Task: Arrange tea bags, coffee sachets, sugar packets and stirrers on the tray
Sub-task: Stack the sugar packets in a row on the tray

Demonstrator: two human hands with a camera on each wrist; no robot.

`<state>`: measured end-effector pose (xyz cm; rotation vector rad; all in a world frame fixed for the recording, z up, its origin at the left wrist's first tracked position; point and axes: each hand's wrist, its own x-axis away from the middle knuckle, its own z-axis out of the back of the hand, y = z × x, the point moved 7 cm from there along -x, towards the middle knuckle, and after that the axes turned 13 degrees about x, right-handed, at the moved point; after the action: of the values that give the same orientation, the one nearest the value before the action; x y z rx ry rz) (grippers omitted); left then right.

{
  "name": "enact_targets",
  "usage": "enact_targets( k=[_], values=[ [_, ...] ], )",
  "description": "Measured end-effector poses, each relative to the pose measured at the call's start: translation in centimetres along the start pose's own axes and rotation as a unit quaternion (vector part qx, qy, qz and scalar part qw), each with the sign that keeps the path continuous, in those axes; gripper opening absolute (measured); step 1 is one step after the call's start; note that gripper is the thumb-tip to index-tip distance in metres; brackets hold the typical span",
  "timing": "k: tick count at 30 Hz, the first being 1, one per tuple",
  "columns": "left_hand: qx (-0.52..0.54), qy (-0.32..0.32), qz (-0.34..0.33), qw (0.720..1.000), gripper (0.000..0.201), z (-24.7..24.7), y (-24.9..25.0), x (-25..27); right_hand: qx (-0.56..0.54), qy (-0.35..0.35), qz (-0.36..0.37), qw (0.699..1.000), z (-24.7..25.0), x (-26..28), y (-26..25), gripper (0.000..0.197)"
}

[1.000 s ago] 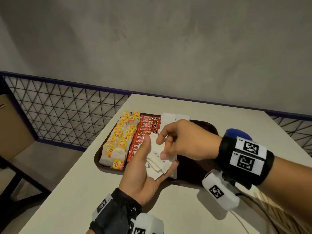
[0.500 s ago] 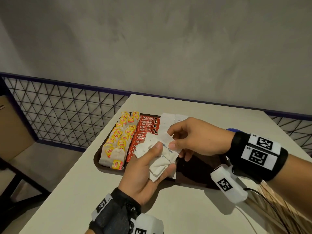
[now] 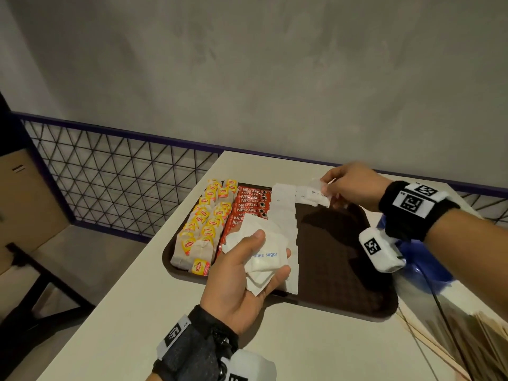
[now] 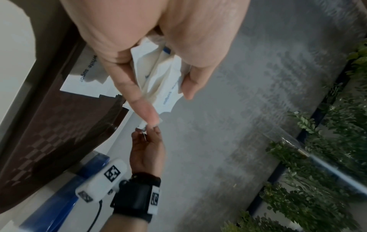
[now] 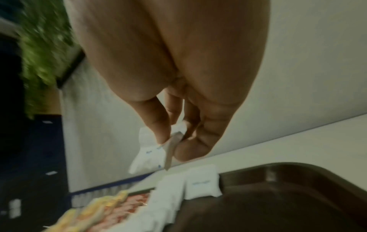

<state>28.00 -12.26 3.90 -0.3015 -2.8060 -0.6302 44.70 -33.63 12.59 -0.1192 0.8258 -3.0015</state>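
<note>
A brown tray (image 3: 343, 270) lies on the white table. On its left side are yellow-tagged tea bags (image 3: 203, 229), then red coffee sachets (image 3: 247, 202), then a column of white sugar packets (image 3: 283, 213). My left hand (image 3: 255, 259) holds a bunch of sugar packets (image 3: 265, 257) above the tray's front, thumb on top; the same bunch (image 4: 158, 75) shows in the left wrist view. My right hand (image 3: 330, 185) pinches one sugar packet (image 3: 316, 193) over the tray's far edge, beside a packet lying there (image 5: 202, 182). The pinched packet (image 5: 147, 150) hangs from the fingertips.
Wooden stirrers (image 3: 467, 345) lie on the table at the lower right. A blue object (image 3: 420, 259) sits right of the tray under my right wrist. A wire-mesh railing (image 3: 110, 182) runs behind the table's left edge. The tray's right half is bare.
My right hand took one sugar packet from the bunch in my left hand and carried it back and right to the tray's far edge. The left hand stayed in place.
</note>
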Motion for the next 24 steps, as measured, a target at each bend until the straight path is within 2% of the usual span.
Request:
enact_targets(
  k=[3,7,11,16,20,24],
  values=[
    [0.005,-0.004,0.017,1.0,0.04,-0.1,-0.2,-0.1,0.04,0.009,-0.025,0.999,-1.0,-2.8,1.9,0.006],
    [0.008,-0.008,0.032,0.999,0.048,0.0,-0.6,-0.1,0.087,0.021,-0.025,0.996,-2.1,-5.4,2.7,0.009],
    [-0.001,-0.009,0.033,0.999,0.049,0.1,-0.6,-0.3,0.098,0.004,-0.027,0.995,-3.2,-7.2,2.8,0.007],
    [0.011,-0.002,0.047,0.999,0.049,0.5,-0.9,-0.4,0.132,0.003,-0.028,0.991,-4.2,-8.4,2.5,0.013],
    [0.017,-0.016,0.04,0.999,0.041,0.3,-0.9,-0.3,0.118,-0.002,-0.054,0.992,-4.6,-8.7,2.6,0.022],
    [0.028,-0.012,0.042,0.999,0.043,0.7,-0.9,-0.5,0.118,0.004,-0.069,0.991,-4.4,-8.4,2.7,0.029]
  ],
)
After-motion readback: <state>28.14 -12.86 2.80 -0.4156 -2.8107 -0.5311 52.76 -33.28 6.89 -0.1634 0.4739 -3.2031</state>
